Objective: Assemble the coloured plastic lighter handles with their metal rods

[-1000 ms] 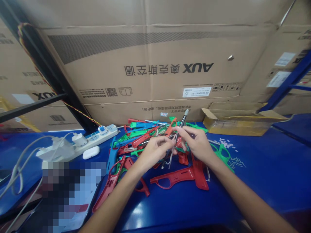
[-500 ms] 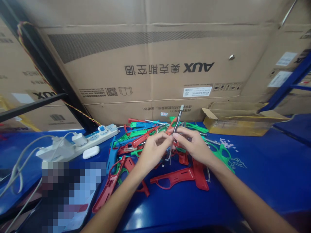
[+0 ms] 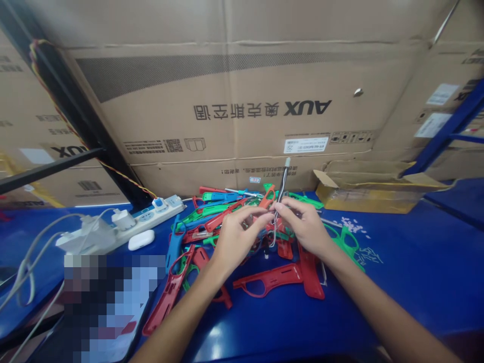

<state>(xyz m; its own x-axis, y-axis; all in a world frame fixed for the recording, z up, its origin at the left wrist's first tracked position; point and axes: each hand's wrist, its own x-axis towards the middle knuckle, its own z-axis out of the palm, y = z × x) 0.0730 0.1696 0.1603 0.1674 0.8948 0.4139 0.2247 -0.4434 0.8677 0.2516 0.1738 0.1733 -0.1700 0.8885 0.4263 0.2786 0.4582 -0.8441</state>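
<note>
My right hand (image 3: 304, 224) pinches a thin dark rod with a pale tip (image 3: 283, 184), which points up and slightly right, with thin wires hanging below the fingers. Thumb and fingers of my left hand (image 3: 240, 234) are pressed together close to the rod's lower end; what they grip is too small to make out. Just behind the fingertips is an orange-red handle piece (image 3: 268, 196). Beneath and around both hands lies a pile of red, green and blue plastic handle shells, among them a red shell (image 3: 276, 276) and a green one (image 3: 346, 241).
A white power strip (image 3: 147, 218) with plugs and a white case (image 3: 141, 240) lie at the left, above a pixelated device (image 3: 113, 307). An open cardboard box (image 3: 374, 194) stands at the back right. Small pale pieces (image 3: 353, 227) are scattered before it. Large cardboard (image 3: 242, 131) forms the back.
The rod has turned more upright and shifted slightly right. The orange-red handle piece, earlier at my left fingertips, now shows behind them. The wires hang slightly farther right.
</note>
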